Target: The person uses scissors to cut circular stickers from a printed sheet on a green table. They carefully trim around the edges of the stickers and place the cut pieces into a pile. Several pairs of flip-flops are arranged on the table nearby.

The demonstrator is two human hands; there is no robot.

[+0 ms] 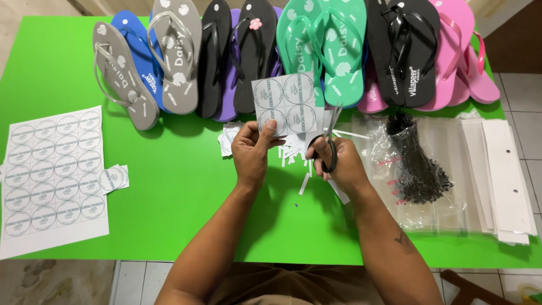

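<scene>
**Blades meet sheet at its right edge**

Right hand (339,161) grips scissors (330,135), blades slightly apart, pointing up and away, just right of sticker square (284,103). Left hand (252,148) pinches the square's bottom edge, upright over the bench (169,186). Offcuts (299,155) lie between the hands

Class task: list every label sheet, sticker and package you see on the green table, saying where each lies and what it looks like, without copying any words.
Small label piece: in left hand, white square, four grey circles.
Large label sheet: table's left edge, white, rows of grey circles.
Cut labels: beside that sheet, white squares.
Clear bags: right of right hand, holding black ties.
White card strips: far right, long, stacked.
</scene>
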